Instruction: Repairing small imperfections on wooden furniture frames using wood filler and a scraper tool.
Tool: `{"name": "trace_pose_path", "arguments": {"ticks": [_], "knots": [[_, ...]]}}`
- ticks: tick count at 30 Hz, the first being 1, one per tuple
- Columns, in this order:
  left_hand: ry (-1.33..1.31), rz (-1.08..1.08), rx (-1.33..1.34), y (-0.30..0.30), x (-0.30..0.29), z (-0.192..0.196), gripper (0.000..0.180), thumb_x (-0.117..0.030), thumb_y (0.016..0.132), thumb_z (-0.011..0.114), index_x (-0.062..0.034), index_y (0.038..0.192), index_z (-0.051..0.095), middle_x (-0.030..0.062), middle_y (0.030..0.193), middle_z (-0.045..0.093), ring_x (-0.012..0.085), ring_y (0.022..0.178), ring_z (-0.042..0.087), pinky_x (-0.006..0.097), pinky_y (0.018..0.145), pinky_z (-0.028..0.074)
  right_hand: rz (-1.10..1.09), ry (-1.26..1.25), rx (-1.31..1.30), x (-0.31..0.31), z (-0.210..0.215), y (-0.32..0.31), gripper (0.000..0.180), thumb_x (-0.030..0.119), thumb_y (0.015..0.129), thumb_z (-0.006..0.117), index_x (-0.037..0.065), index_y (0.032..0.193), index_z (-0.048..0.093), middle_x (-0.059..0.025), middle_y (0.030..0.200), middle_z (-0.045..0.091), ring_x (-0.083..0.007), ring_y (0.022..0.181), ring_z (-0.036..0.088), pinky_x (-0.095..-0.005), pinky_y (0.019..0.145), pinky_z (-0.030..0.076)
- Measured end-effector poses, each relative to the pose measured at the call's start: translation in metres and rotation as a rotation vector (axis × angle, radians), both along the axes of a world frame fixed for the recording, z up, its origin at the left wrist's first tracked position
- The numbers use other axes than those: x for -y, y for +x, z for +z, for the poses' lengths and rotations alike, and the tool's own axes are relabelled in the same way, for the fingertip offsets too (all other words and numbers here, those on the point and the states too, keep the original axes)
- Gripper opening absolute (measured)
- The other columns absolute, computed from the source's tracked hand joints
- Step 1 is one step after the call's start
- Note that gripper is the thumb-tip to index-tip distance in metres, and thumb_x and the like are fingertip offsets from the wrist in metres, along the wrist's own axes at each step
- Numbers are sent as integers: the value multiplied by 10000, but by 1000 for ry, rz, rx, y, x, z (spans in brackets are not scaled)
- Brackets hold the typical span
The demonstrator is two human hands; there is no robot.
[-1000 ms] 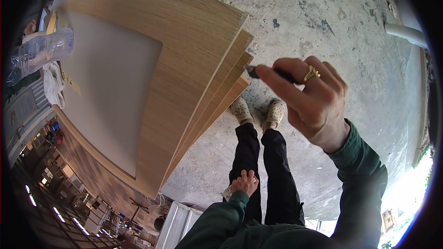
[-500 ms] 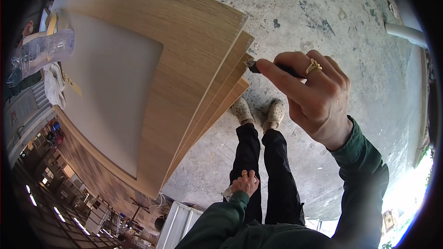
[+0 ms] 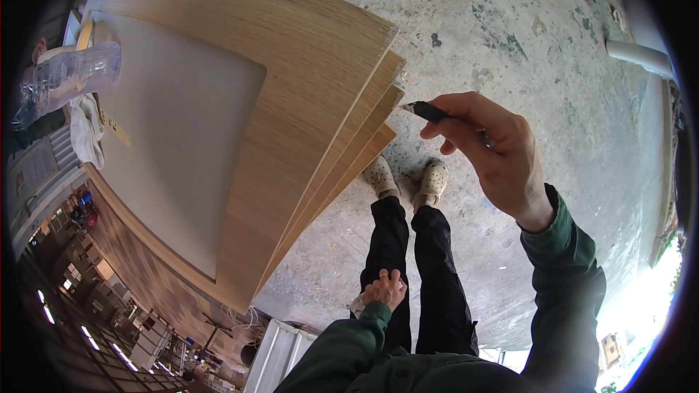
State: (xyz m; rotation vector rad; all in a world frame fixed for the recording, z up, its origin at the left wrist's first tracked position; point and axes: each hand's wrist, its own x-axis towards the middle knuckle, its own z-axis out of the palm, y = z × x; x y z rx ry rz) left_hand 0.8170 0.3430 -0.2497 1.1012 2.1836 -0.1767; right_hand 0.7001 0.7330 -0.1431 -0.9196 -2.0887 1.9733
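Observation:
My right hand (image 3: 497,153) is closed round a slim black utility knife (image 3: 428,111). Its short pale tip points left, close to the corners of a fanned stack of wood-grain panels (image 3: 320,36); I cannot tell whether it touches. The top panel has a grey-white inset (image 3: 182,116) with rounded corners, and the edges of several panels beneath show in steps. Low in front of my body, my left hand (image 3: 386,291) is closed round something whitish, mostly hidden by the fingers.
On the panels' far left lie a clear plastic bottle (image 3: 80,73), a white cloth (image 3: 86,129) and yellow tape (image 3: 116,131). A person's hand shows beyond them. Stained concrete floor (image 3: 510,65) lies to the right, with a white pipe (image 3: 639,57). White corrugated metal (image 3: 280,356) stands below.
My right hand has turned and drawn slightly away from the panel corners, so more of the knife shows. My left hand and the panels have barely shifted.

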Motion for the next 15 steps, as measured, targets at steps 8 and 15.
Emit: {"name": "trace_pose_path", "arguments": {"ticks": [8, 15], "knots": [[17, 1, 0, 0, 1, 0, 234, -261, 738, 612, -125, 845, 455, 114, 752, 516, 281, 455, 565, 392, 377, 452, -56, 221, -8, 7, 2, -4, 169, -36, 867, 523, -5, 1016, 598, -95, 902, 660, -128, 777, 618, -253, 638, 498], [1, -7, -8, 1, 2, -1, 238, -285, 745, 608, -142, 849, 449, 91, 756, 521, 255, 457, 563, 378, 376, 435, -58, 828, -175, 12, -7, -11, 295, -60, 695, 607, 65, 956, 659, -65, 908, 625, -195, 671, 600, -303, 536, 494]]}}
